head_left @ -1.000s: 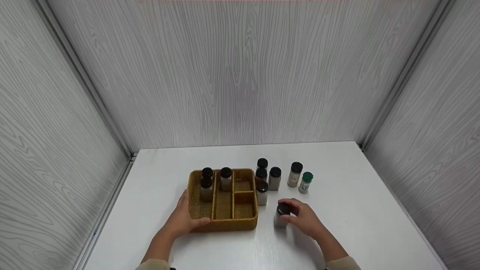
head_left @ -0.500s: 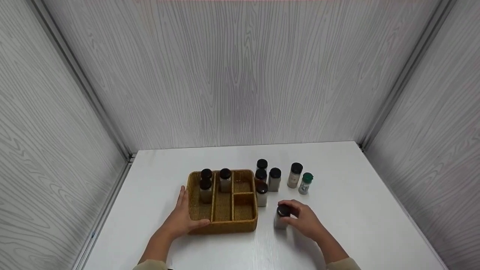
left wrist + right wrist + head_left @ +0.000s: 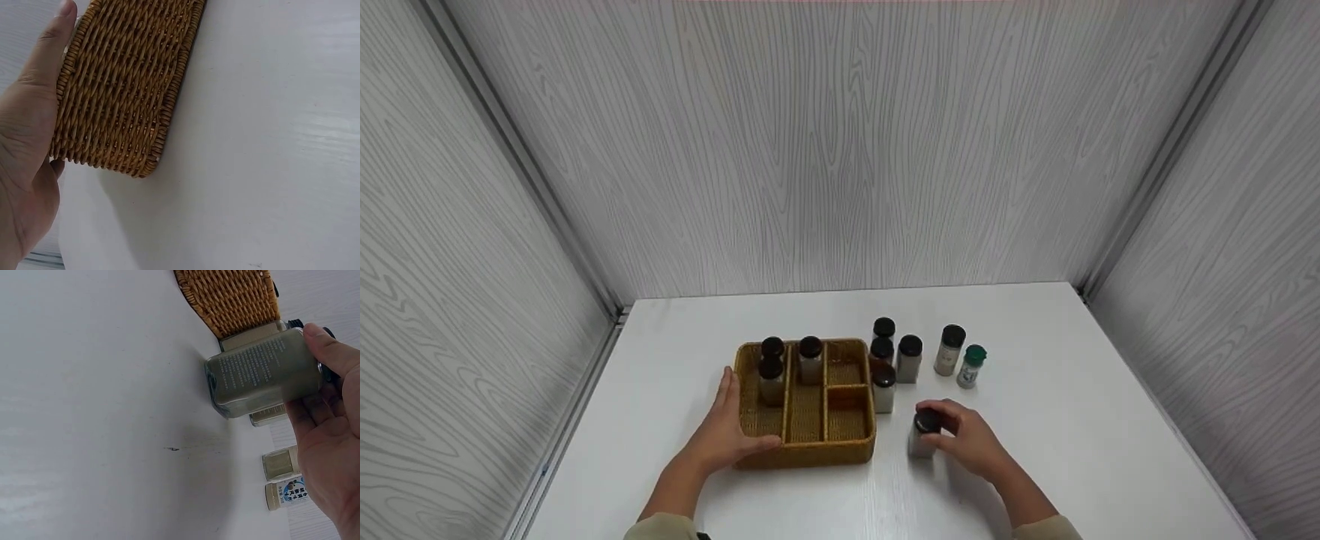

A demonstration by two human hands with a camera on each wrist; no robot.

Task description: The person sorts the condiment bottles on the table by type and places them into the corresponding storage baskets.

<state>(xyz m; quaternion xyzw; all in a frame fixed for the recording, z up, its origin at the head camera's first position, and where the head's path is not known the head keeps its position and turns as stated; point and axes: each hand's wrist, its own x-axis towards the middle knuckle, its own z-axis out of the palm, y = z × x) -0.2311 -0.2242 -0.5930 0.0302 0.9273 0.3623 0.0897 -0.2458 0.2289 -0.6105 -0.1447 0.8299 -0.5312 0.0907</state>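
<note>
My left hand (image 3: 718, 439) lies around the near left corner of a divided wicker basket (image 3: 825, 454). Its thumb rests along the front rim and its straight fingers run along the left side. My right hand (image 3: 966, 441) grips a square glass spice jar (image 3: 261, 374) near its black lid (image 3: 928, 420), thumb on one side and fingers on the other. The jar is upright, right of the basket, with small printed text on its side. Two black-lidded jars (image 3: 771, 386) stand in the basket's left compartment, another jar (image 3: 810, 364) in the middle one.
Several black-lidded jars (image 3: 909, 364) stand along the basket's right side. Farther right are a round black-capped bottle (image 3: 949, 352) and a smaller green-capped bottle (image 3: 971, 369). Wood-grain panels (image 3: 840, 150) enclose the white table (image 3: 1050, 390) at the back and sides.
The left hand's fingers have slid slightly farther up the basket's left side. The right hand keeps its grip on the spice jar in the same place.
</note>
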